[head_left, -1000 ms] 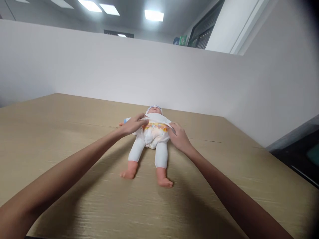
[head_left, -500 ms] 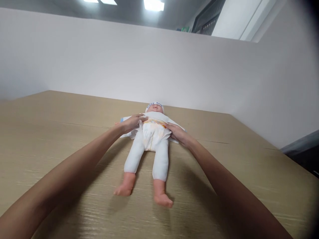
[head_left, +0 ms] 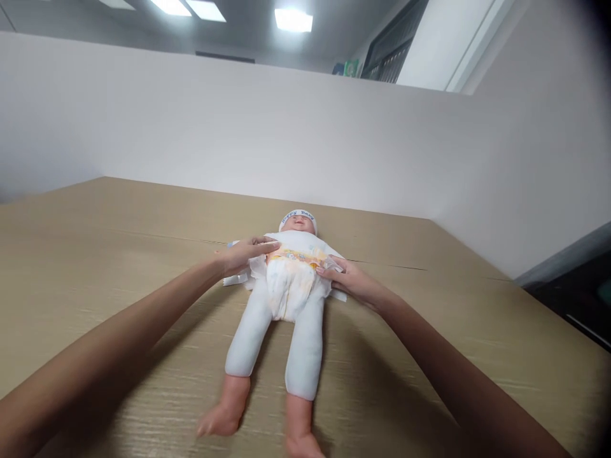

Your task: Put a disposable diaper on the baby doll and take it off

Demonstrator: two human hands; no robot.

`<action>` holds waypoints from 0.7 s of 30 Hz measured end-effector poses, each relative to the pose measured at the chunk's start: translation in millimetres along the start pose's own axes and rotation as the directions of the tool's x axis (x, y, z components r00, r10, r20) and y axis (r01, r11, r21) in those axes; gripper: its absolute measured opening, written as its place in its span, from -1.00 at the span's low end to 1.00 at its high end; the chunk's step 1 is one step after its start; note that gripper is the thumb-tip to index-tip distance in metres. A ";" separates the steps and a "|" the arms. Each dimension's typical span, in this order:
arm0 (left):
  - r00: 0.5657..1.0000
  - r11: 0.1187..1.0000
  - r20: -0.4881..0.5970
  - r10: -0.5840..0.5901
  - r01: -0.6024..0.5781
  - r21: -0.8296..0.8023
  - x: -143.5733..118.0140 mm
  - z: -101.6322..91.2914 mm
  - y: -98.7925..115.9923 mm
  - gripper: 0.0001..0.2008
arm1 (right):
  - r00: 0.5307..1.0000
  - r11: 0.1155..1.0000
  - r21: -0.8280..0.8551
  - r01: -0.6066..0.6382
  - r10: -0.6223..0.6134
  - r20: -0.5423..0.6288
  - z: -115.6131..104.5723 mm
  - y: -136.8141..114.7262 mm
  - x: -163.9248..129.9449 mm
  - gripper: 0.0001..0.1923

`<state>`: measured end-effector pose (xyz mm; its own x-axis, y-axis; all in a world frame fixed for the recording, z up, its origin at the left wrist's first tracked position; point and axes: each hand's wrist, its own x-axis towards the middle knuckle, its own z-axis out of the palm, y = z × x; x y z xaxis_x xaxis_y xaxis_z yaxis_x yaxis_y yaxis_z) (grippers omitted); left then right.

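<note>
The cap (head_left: 298, 217) on the doll (head_left: 286, 283) carries blue lettering in two words; the first seems to read "Happy", the second starts with B and is blurred, perhaps "Baby". The diaper (head_left: 289, 287) has one yellow-orange printed band across the doll's waist, its figures too small to make out.

The doll lies on its back on the table (head_left: 119, 305), head away from the person, two bare feet towards them, one cut off by the lower edge.

Two forearms reach up along the doll, one on each side. The left hand (head_left: 244, 254) is palm down at the left of the doll's waist, fingers fairly straight and close together, tips at the band's end; whether they grip anything, I cannot tell. The right hand (head_left: 354, 278) comes in from the right of the doll's waist, thumb laid towards the diaper's front and slightly parted from the fingers, with white material between; how firmly it is pinched cannot be told.

Beyond the doll's head stands one pale wall (head_left: 238, 133). Above it, far behind the doll, show four ceiling lights (head_left: 293, 20) and one green pack (head_left: 351, 68), its print unreadable.
</note>
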<state>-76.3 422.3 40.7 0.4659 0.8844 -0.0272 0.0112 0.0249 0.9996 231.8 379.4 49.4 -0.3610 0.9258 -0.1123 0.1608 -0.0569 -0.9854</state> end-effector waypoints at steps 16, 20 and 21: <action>0.888 0.542 0.188 0.419 -0.411 0.733 -15.0 58.7 48.1 -0.63 | 0.861 0.584 -0.810 -0.062 -0.379 -0.339 -23.0 72.4 -60.3 -0.60; 0.863 0.323 0.356 0.359 -0.473 0.820 0.3 90.0 37.3 -0.59 | 0.846 0.600 -0.792 -0.112 -0.360 -0.393 -19.7 74.5 -54.8 -0.60; 0.869 0.303 0.353 0.348 -0.460 0.835 4.2 92.3 34.3 -0.57 | 0.841 0.613 -0.780 -0.127 -0.350 -0.412 -19.0 74.4 -54.4 -0.60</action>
<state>7.7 383.8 75.0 0.7206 0.6128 0.3243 0.5278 -0.7882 0.3166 280.8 331.9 -15.4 0.0186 0.9526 0.3036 0.8606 0.1393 -0.4898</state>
